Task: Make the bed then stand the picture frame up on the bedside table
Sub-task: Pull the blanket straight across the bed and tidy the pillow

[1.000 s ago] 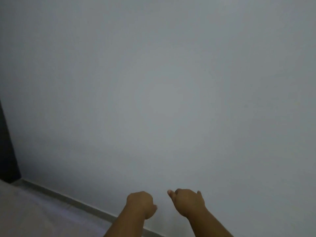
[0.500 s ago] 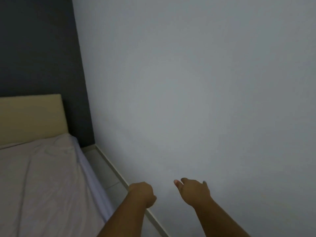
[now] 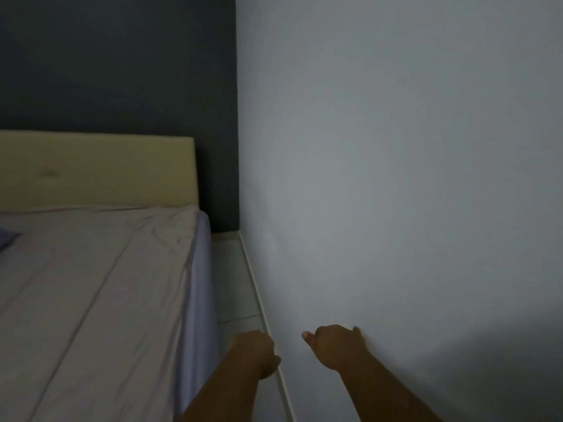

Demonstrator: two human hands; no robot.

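Note:
The bed (image 3: 91, 284) fills the lower left, covered by a pale grey sheet with wrinkles near its far right corner. A lilac side panel (image 3: 199, 269) hangs down its right edge. A beige padded headboard (image 3: 97, 169) stands behind it. My left hand (image 3: 254, 353) hovers over the floor gap beside the bed, fingers curled, holding nothing. My right hand (image 3: 335, 345) is in front of the white wall, fingers curled with the thumb sticking out, also holding nothing. No picture frame or bedside table is in view.
A white wall (image 3: 396, 178) runs close along the right, and a dark wall (image 3: 122, 62) stands behind the headboard. A narrow strip of tiled floor (image 3: 234, 284) separates bed and wall. A purple corner of fabric (image 3: 6, 237) shows at the left edge.
The view has swung left from the bare white wall onto the bed and headboard. Both hands keep the same curled pose, low in the frame.

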